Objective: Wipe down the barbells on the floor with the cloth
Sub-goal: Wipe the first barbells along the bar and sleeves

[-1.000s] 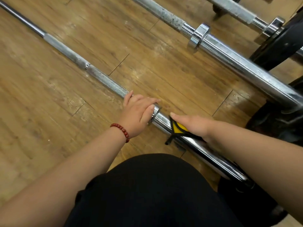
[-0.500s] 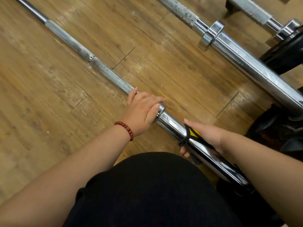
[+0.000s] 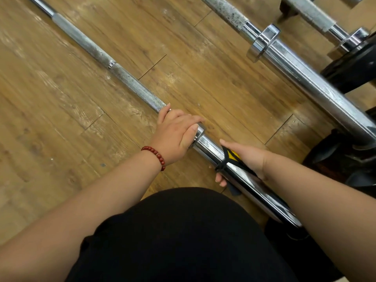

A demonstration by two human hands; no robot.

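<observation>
A chrome barbell [image 3: 126, 80] lies diagonally on the wooden floor, from the upper left down to the lower right. My left hand [image 3: 177, 135], with a red bead bracelet on the wrist, grips the bar at the collar where the knurled shaft meets the thick sleeve. My right hand [image 3: 244, 159] wraps a yellow and black cloth [image 3: 231, 157] around the shiny sleeve [image 3: 205, 145], fingers curled under it. A second barbell [image 3: 301, 74] lies parallel further back, and a third barbell [image 3: 317, 17] shows at the top right.
Black weight plates [image 3: 354, 64] stand at the right edge behind the second bar, and more dark plates [image 3: 341, 159] lie lower right. My black-clothed knee [image 3: 173, 237] fills the bottom centre. Bare wooden floor [image 3: 50, 119] stretches to the left.
My right hand slid the cloth down the sleeve, away from the collar, then stayed there with fingers curled under the sleeve. My left hand kept its grip at the collar. The camera shifted slightly.
</observation>
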